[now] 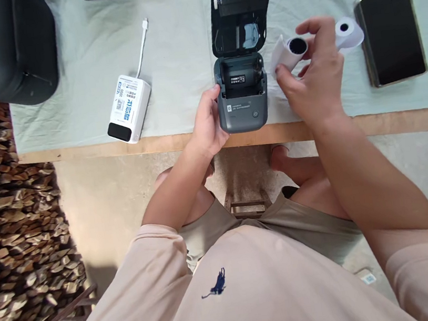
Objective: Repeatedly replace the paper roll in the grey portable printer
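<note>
A dark grey label printer (245, 111) is on the cloth near the table's front edge, its lid (238, 24) raised and its paper bay exposed. My left hand (209, 121) grips the printer's left side, thumb near the top edge. Just right of the printer, my right hand (315, 72) holds a white paper roll (285, 53) with a dark hollow core, thumb low on it and fingers curled over behind. Part of this roll is hidden by the fingers. Beyond that hand lies a second white paper roll (352, 37) with a smaller dark core.
A white power bank (130, 106) with a short cable (142, 48) lies to the left. At the right rests a dark-screened phone or tablet (393, 34). A black case (34, 47) stands at the far left, and stacked firewood (17, 236) is below it. The wooden table edge (179, 141) runs across.
</note>
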`<act>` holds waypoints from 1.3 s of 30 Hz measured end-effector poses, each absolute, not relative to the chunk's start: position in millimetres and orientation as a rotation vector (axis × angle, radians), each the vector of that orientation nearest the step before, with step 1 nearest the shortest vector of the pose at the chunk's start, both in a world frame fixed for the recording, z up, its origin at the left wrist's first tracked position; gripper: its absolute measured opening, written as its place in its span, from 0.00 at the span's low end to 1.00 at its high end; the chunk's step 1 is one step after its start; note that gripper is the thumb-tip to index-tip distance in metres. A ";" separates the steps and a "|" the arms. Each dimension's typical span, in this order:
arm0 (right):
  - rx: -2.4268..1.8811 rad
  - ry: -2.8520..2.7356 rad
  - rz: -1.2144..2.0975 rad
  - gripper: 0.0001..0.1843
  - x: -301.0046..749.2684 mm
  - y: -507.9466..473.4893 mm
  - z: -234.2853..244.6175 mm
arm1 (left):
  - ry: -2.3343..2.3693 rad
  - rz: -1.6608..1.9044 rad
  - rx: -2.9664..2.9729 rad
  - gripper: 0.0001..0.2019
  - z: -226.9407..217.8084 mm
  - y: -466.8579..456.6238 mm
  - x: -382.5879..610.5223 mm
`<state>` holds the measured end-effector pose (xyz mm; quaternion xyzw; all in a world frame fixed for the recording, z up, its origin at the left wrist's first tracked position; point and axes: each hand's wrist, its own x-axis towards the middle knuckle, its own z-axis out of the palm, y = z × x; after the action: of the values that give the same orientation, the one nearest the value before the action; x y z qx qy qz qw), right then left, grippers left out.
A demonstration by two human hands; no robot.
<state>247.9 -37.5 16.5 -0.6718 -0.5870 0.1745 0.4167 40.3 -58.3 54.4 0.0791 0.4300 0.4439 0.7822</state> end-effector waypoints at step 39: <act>-1.545 -0.989 0.415 0.34 337.6 9.0 -7.5 | 0.892 0.946 0.322 0.18 42.7 -59.2 37.2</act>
<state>337.6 9.0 -7.5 -0.6637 -0.4248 0.1782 0.5893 37.2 -59.2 42.7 0.1490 0.4132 0.4384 0.7841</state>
